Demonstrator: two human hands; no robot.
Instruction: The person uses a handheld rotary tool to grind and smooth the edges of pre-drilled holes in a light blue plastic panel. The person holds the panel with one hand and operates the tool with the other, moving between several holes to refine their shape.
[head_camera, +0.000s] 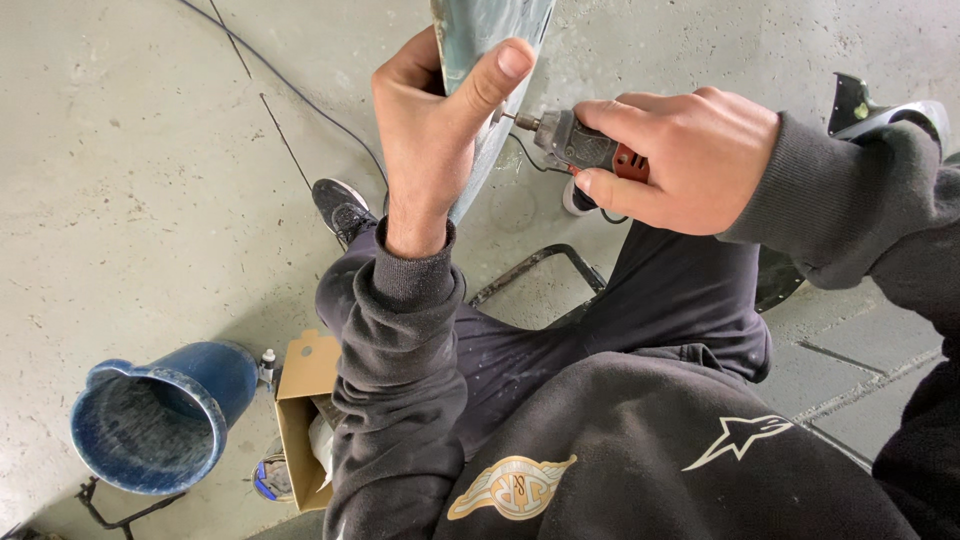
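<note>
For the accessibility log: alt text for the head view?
Seen from above, a seated person's left hand grips the edge of a pale metal panel while the right hand presses a small rotary tool against it. On the concrete floor to their left sit a blue bucket and an open cardboard box.

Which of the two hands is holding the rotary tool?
The right hand: it grips the small rotary tool, its bit against the pale metal panel. The left hand only clasps the panel's edge, holding no tool.
</note>
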